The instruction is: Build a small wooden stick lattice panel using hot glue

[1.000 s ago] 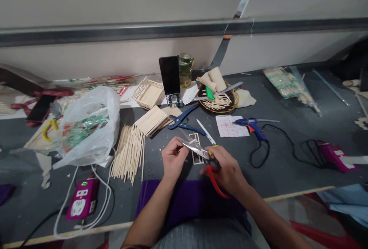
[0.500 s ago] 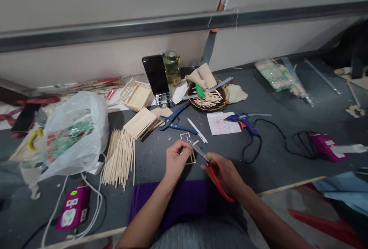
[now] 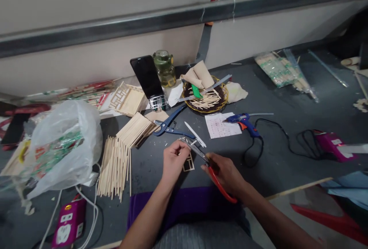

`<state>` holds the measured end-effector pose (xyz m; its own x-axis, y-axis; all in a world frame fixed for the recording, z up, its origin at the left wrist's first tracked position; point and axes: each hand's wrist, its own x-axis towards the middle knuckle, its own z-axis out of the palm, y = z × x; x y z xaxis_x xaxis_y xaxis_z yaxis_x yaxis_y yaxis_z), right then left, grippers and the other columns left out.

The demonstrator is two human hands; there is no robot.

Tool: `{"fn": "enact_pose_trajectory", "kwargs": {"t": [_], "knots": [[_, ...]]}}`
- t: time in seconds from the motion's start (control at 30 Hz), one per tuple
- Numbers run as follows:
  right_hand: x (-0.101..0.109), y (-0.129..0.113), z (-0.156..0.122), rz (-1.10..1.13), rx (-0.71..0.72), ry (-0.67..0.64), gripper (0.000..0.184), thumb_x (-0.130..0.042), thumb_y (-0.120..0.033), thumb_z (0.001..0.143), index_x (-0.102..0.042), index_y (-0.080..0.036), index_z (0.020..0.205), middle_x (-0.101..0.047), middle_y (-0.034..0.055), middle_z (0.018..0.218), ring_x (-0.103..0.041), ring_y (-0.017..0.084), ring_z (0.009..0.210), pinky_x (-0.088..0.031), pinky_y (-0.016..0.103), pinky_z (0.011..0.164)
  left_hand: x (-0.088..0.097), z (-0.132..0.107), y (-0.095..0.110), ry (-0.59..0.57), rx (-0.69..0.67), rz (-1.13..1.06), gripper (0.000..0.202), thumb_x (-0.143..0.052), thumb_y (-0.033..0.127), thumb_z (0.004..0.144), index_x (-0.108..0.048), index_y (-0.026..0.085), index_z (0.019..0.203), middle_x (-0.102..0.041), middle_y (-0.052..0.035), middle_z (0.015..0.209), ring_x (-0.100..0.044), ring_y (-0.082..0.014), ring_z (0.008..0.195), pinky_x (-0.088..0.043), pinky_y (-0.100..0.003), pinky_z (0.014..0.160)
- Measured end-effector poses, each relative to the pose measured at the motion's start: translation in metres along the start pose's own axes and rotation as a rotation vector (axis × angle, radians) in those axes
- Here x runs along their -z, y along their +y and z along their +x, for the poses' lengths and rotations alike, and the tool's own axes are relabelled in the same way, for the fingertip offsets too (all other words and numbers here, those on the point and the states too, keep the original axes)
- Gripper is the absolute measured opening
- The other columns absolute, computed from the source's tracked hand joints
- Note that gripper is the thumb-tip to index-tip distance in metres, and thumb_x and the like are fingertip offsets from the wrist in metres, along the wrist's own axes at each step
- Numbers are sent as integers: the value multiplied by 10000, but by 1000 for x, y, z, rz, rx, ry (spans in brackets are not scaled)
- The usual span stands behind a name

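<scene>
My left hand (image 3: pixel 172 162) is closed in a pinch on a small lattice frame of thin wooden sticks (image 3: pixel 188 160) that rests on the grey table (image 3: pixel 287 99). My right hand (image 3: pixel 225 172) grips red-handled scissors (image 3: pixel 211 168); their metal blades point up-left and reach the frame just by my left fingertips. Both hands work close together above a purple cloth (image 3: pixel 186 207) at the table's near edge.
Around the hands lie a white stick (image 3: pixel 195 134), blue pliers (image 3: pixel 169 124), a pile of wooden sticks (image 3: pixel 115 162), a stick panel (image 3: pixel 135 128), a phone on a stand (image 3: pixel 148 80), a basket of sticks (image 3: pixel 207 97), a blue glue gun (image 3: pixel 243 120) with its cord, a plastic bag (image 3: pixel 60 145) and a pink power strip (image 3: pixel 67 224).
The view has swung right and down, so the table items sit further left in frame. The scissor blades have shifted along the frame while both hands keep their grips.
</scene>
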<state>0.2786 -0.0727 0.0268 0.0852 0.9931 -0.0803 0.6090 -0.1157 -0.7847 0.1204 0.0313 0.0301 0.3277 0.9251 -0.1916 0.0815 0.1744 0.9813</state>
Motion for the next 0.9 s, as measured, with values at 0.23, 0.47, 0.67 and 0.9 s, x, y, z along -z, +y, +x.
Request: {"fn": "enact_pose_trajectory", "kwargs": {"t": [0.23, 0.47, 0.67, 0.9], "knots": [[7, -6, 4, 47, -106, -76, 244, -540, -351, 885, -425, -224, 711, -388, -82, 566, -334, 91, 513, -315, 218, 541, 0, -4, 2, -28, -275, 349, 160, -556, 261, 905, -687, 203, 833, -610, -7, 724, -534, -140, 658, -390, -235, 648], [6, -22, -1, 87, -200, -115, 266, -555, -358, 850, -377, -231, 698, -435, -78, 578, -366, 95, 526, -303, 218, 529, 5, -3, 3, -48, -208, 318, 255, -552, 313, 903, -672, 186, 717, -568, 8, 626, -478, -131, 580, -351, -224, 565], [8, -23, -3, 137, -218, -124, 210, -548, -338, 850, -414, -229, 733, -455, -68, 608, -395, 105, 558, -310, 222, 537, 1, -2, 13, -72, -142, 228, 298, -588, 378, 863, -640, 173, 653, -486, 18, 559, -418, -119, 538, -322, -213, 508], [6, -9, -4, 244, -172, -118, 235, -536, -337, 863, -406, -220, 706, -415, -66, 602, -344, 95, 564, -289, 221, 530, -2, 1, 17, -111, -61, 220, 301, -587, 404, 860, -630, 167, 679, -482, 20, 568, -417, -117, 542, -329, -219, 521]]}}
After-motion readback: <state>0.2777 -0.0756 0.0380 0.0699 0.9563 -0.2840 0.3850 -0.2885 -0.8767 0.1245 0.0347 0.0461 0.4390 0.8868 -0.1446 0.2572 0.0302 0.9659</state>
